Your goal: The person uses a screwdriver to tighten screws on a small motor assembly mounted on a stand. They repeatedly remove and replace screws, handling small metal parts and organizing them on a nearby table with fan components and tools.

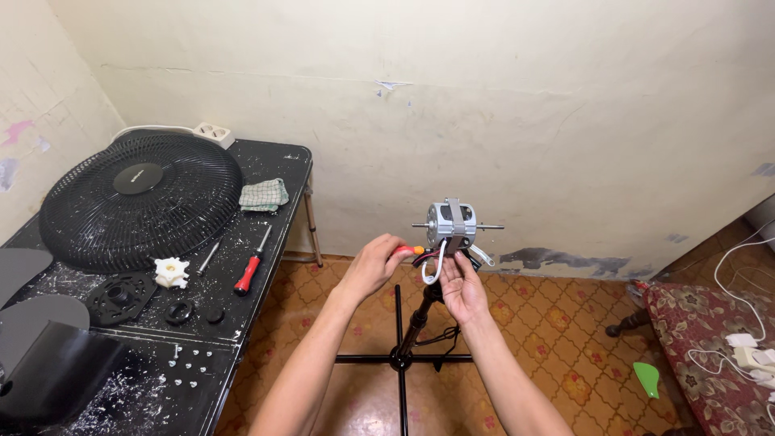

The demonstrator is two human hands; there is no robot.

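Left hand (pixel 373 266): fingers curled around the orange-red handle of a screwdriver (pixel 408 251), its tip pointing toward the base of the fan motor.
Right hand (pixel 462 287): thumb and fingers pinching the white wire (pixel 436 265) looped just under the motor; black and red wires ran beside its fingertips.
Fan motor (pixel 451 224): bare silver housing just above both hands, its shaft sticking out level on either side, mounted on top of the black stand pole (pixel 414 323).
Stand base (pixel 401 358): black cross-shaped feet on the patterned floor, below and between the forearms.
Worktop (pixel 270 262): black, well off to the left of the left hand, carrying a red-handled screwdriver (pixel 252 265), a white plastic nut (pixel 171 272), loose screws and a black fan grille (pixel 141 199).
Cloth (pixel 264 194): checked green, beyond the grille, near the wall.
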